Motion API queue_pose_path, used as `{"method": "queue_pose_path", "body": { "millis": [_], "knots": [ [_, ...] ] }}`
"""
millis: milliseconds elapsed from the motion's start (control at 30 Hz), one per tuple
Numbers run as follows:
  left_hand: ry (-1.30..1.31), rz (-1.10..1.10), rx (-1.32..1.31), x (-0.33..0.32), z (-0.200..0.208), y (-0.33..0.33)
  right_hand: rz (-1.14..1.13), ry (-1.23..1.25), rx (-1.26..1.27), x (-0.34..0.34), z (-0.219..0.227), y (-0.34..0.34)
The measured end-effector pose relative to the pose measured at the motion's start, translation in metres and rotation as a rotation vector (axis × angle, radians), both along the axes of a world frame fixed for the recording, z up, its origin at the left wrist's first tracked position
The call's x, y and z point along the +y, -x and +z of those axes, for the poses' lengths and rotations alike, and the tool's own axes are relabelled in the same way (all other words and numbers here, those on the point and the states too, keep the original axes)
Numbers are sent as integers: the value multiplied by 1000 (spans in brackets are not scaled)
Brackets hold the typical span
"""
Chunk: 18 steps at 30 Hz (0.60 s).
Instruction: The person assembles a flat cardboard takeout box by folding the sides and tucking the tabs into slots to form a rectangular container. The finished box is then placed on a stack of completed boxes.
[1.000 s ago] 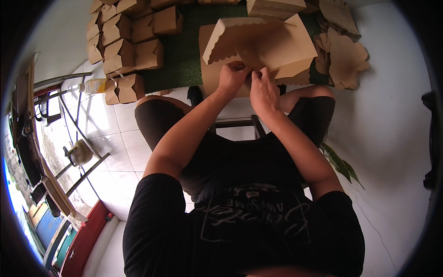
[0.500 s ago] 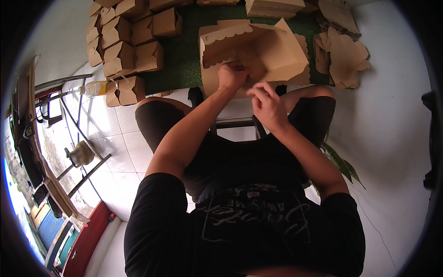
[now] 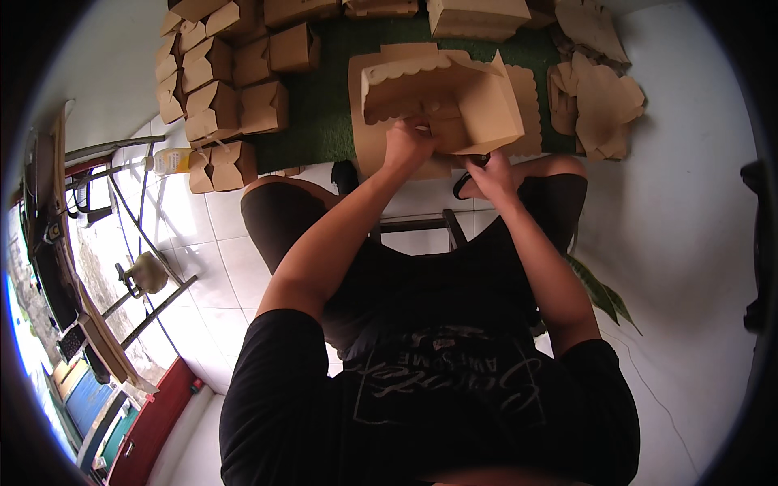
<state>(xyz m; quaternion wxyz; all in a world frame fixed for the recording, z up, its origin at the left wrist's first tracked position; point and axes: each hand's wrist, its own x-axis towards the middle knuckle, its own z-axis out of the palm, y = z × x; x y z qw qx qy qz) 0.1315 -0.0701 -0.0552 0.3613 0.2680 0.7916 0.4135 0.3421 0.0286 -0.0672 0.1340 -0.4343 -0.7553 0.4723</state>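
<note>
So we've got a half-folded brown cardboard box (image 3: 442,101) sitting on top of a flat cardboard sheet (image 3: 369,138), out in front of our knees on the green mat (image 3: 324,113). Compared with a second ago, the box has turned and opened up toward us: you can now look straight into its scalloped-edged cavity, where before we mostly saw an outer wall and a raised flap. Our left hand (image 3: 408,144) has moved in at the box's lower left corner, its grip pinched shut on the front flap there. Our right hand (image 3: 489,172) has dropped back off the box toward our knee; it's curled near something small and dark, but we honestly can't tell how closed that grip is or whether it's got hold of anything. Our read is that the walls are up and the front flap is what's being tucked, so the fold looks well along but not locked.

Around it: finished folded boxes (image 3: 223,97) are stacked in rows on the left side of the mat, more finished ones (image 3: 478,16) at the top, and a pile of flat blanks (image 3: 600,89) to the right. White tiled floor (image 3: 219,243) under us, a yellowish bottle (image 3: 172,162) by the left stack, metal frame legs (image 3: 146,243) further left, and a green leaf (image 3: 604,296) near our right side.
</note>
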Motion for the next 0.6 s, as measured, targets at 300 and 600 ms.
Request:
{"method": "queue_pose_path", "body": {
  "millis": [300,600],
  "knots": [
    [45,-45,-120,-2,-8,16,21,-185,98,-16,1,7],
    [61,48,-356,4,-8,19,61,-288,124,-20,6,8]
  ]
}}
